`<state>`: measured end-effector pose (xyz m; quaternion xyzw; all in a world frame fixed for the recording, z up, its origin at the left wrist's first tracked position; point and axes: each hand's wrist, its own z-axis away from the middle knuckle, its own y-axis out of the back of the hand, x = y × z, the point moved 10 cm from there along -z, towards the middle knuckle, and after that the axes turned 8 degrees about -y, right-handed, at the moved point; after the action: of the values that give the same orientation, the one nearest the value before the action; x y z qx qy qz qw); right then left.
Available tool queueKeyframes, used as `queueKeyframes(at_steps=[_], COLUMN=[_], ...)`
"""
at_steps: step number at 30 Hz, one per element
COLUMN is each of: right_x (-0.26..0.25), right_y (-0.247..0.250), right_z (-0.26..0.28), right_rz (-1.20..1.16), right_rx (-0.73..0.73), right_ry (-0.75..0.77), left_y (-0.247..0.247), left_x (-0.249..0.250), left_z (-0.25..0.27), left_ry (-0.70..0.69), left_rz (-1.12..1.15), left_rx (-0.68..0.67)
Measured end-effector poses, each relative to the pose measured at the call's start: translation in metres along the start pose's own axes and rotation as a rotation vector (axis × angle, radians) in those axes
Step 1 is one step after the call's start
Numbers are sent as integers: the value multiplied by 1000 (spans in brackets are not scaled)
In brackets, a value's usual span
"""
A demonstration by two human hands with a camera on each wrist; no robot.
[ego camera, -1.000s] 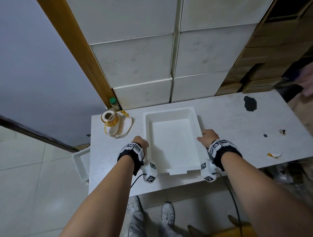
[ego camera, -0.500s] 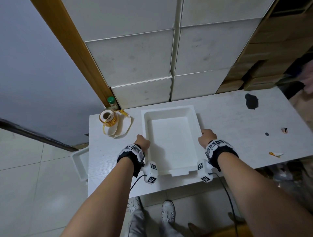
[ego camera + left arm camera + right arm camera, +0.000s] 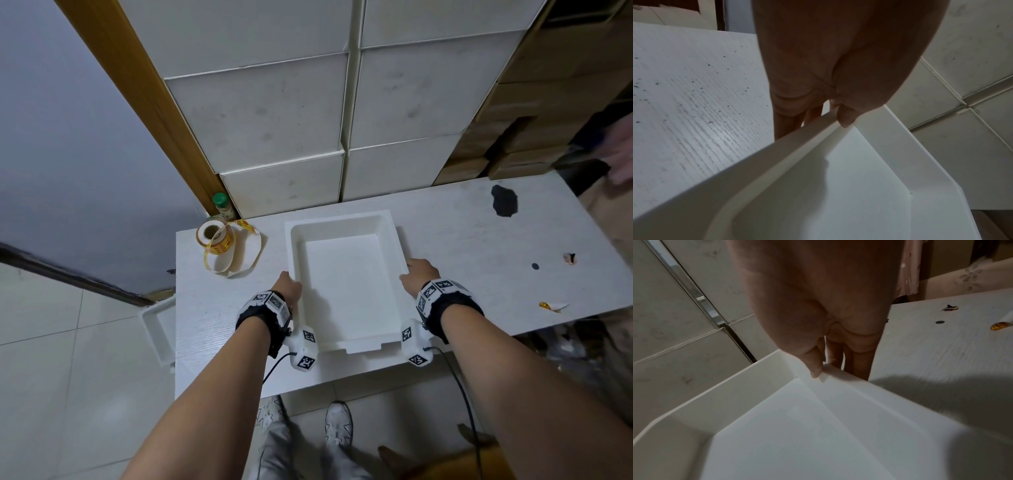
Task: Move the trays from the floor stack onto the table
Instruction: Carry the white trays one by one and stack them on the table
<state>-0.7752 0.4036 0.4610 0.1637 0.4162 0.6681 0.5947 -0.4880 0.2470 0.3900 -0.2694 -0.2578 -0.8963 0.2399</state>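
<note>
A white rectangular tray (image 3: pixel 346 226) lies flat on the white table (image 3: pixel 462 240), empty inside. My left hand (image 3: pixel 289 282) grips its left rim, thumb on the top edge (image 3: pixel 844 120) and fingers down the outer wall. My right hand (image 3: pixel 416 274) grips the right rim the same way, thumb over the edge (image 3: pixel 813 368), fingers outside. Another white tray (image 3: pixel 157 329) stands on the floor to the left of the table, partly hidden by the tabletop.
A roll of yellow label tape (image 3: pixel 215 238) with a loose strip and a green-capped bottle (image 3: pixel 222 207) sit at the table's back left corner. A black blotch (image 3: pixel 503 200) and small scraps (image 3: pixel 551 306) lie to the right. White stacked boxes (image 3: pixel 274 120) rise behind.
Both hands have slid the tray a little farther back on the table; the grip on both rims is the same.
</note>
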Motion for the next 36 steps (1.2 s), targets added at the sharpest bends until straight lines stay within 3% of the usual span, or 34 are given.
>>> queueKeyframes(at_steps=[4, 12, 16, 20, 27, 36], right_x=[-1, -2, -2, -17, -76, -174], right_y=[-3, -9, 1, 21, 47, -8], right_z=[3, 11, 13, 20, 59, 123], right_rz=[-1, 12, -26, -66, -97, -169], right_rx=[-1, -32, 24, 107, 373, 259], right_ry=[-13, -38, -85, -59, 151, 417], left_y=[9, 8, 15, 39, 82, 127], left_x=[6, 8, 15, 20, 21, -26], left_z=[8, 14, 33, 57, 103, 145], left_ry=[-21, 1, 15, 38, 24, 61], left_rz=[17, 19, -7, 27, 88, 165], left_rx=[65, 44, 27, 93, 179, 234])
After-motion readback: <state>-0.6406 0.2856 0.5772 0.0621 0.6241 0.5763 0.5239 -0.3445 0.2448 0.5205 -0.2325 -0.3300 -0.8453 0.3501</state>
